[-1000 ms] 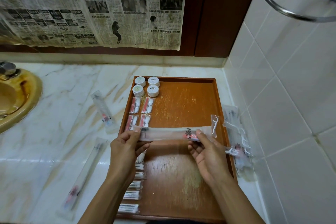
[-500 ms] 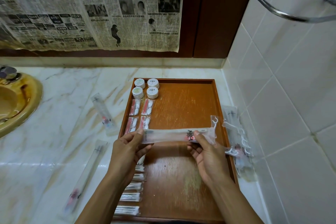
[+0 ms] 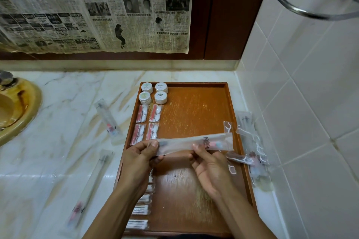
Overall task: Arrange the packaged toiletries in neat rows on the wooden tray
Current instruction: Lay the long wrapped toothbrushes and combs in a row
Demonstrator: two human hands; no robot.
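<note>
Two hands are seen over a wooden tray [image 3: 194,114] on a marble table [image 3: 73,118]. One long sachet [image 3: 194,142] is held crosswise above the tray's middle, its long axis running left to right. Its left end is pinched by the left hand [image 3: 141,158]; the right hand [image 3: 211,167] pinches it nearer the right end, by the printed logo. Filled rows lie along the tray's left edge, so a lengthwise turn seems needed before placing.
</note>
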